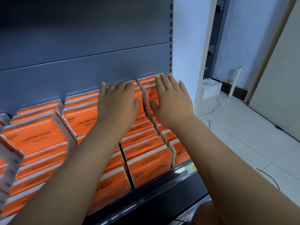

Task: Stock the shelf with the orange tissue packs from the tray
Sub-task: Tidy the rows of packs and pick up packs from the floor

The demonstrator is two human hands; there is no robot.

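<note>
Several rows of orange tissue packs (148, 161) printed "COTTON TISSUE" fill the dark grey shelf (164, 184), stacked from its front lip back to the rear panel. My left hand (118, 101) lies flat on the top packs of a rear stack, fingers straight. My right hand (170, 98) rests flat on the rearmost right stack (148, 79), fingertips near the back panel. Neither hand holds a pack. No tray is in view.
The grey back panel (84, 46) rises behind the packs, with a slotted upright (170, 36) at its right end. A price label (190, 168) sits on the shelf lip. To the right are tiled floor (243, 135), a white box (211, 89), cables and a door frame.
</note>
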